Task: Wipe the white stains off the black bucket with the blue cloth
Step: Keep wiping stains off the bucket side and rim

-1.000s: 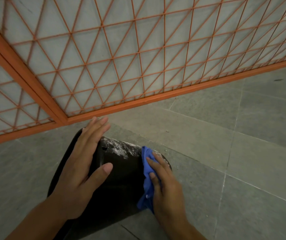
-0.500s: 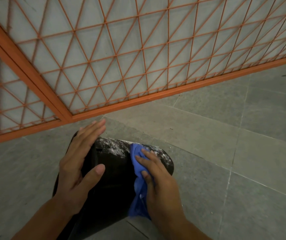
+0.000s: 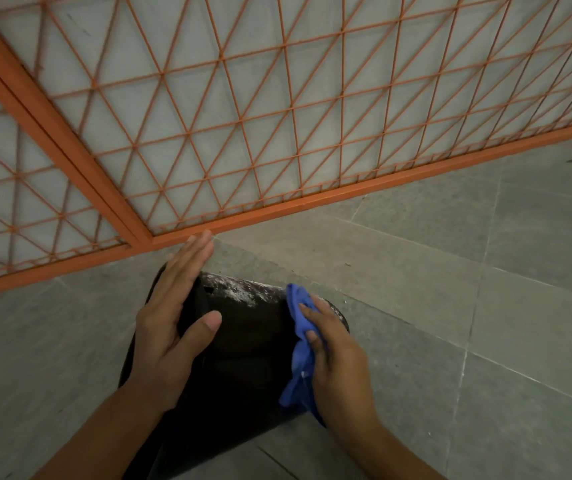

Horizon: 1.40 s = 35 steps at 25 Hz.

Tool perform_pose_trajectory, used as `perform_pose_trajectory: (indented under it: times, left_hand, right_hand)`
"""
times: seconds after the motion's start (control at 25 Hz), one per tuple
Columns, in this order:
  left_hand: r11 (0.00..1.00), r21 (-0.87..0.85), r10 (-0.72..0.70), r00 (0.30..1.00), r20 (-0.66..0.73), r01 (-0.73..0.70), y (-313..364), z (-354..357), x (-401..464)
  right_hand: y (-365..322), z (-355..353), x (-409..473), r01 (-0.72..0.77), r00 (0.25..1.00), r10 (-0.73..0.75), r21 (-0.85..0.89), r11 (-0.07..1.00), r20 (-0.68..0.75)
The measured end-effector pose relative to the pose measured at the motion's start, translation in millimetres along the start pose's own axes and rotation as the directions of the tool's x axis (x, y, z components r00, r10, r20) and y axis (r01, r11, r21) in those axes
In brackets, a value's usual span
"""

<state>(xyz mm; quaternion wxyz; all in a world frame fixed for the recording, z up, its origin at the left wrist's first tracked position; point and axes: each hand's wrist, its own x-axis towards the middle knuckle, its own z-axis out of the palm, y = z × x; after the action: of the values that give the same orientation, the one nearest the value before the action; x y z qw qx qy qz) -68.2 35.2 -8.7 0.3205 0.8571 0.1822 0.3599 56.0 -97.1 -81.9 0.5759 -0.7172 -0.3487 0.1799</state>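
Bracing black bucket (image 3: 243,344) with flat, spread left hand (image 3: 170,327) | right hand (image 3: 338,358) pinching blue cloth (image 3: 300,327) against it

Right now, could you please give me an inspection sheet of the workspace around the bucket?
Surface: grey tiled floor with pale grout lines; the bucket rests on it.
Job's things: black bucket, white stains showing along its far part; blue cloth bunched against the bucket's right side.
Clutter: nothing seen.
Hands: left hand lies flat on the bucket's left side, fingers straight, thumb spread; right hand presses the cloth to the bucket, fingers curled over it.
Cables: nothing seen.
Surroundings: orange metal lattice fence with a pale panel behind it, standing beyond the bucket.
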Motion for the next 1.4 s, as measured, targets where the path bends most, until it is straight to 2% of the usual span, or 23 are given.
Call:
perform_pose_trajectory:
  times: [0.08,0.24,0.28,0.4,0.48,0.6,0.64,0.76,0.84,1.0,1.2,1.4]
  left_hand:
    - [0.999,-0.01,0.031,0.999,0.021,-0.031,1,2,3]
    - [0.998,0.0,0.062,0.998,0.025,-0.063,3,6,2]
    - [0.999,0.0,0.049,0.999,0.015,-0.049,2,6,2]
    - [0.999,-0.035,0.026,1.0,0.007,-0.026,-1,4,1]
    - [0.998,-0.056,0.022,0.999,0.023,-0.021,-1,4,2]
    - [0.999,-0.048,0.01,1.0,0.028,-0.009,-3,5,4]
    - [0.999,-0.044,0.001,1.0,0.026,0.0,-4,4,4]
    - [0.997,-0.066,-0.03,0.999,0.017,0.031,-6,1,3]
    - [0.997,-0.075,-0.017,0.999,0.028,0.019,-4,1,3]
    - [0.998,-0.056,0.018,0.999,0.029,-0.016,-1,3,1]
    - [0.995,-0.103,-0.014,1.0,0.0,0.014,2,7,0]
    - [0.999,-0.05,0.01,1.0,0.006,-0.01,1,6,-3]
  right_hand:
    - [0,-2,-11,-0.038,0.998,0.039,0.032,0.999,-0.05]
    - [-20,4,-15,0.142,0.984,-0.142,0.015,0.99,0.107]
    - [-14,3,-5,0.117,0.986,-0.118,0.015,0.993,0.115]
    - [0,-7,3,-0.055,0.998,0.055,-0.025,0.998,0.0]
    - [-6,-8,-12,-0.036,0.999,0.036,-0.017,0.999,-0.008]
    - [-21,3,-17,0.106,0.989,-0.105,-0.003,0.994,0.103]
    - [-16,4,-9,0.102,0.988,-0.101,-0.004,0.995,0.116]
    - [8,-1,8,-0.038,0.999,0.038,-0.038,0.999,-0.009]
    - [10,-6,-2,-0.097,0.995,0.095,-0.069,0.993,-0.038]
    - [-7,-4,-5,0.004,0.998,-0.002,-0.035,0.999,0.069]
    - [5,-15,6,-0.056,0.998,0.055,-0.096,0.994,-0.014]
    - [-11,-8,3,0.084,0.985,-0.075,-0.052,0.995,0.153]
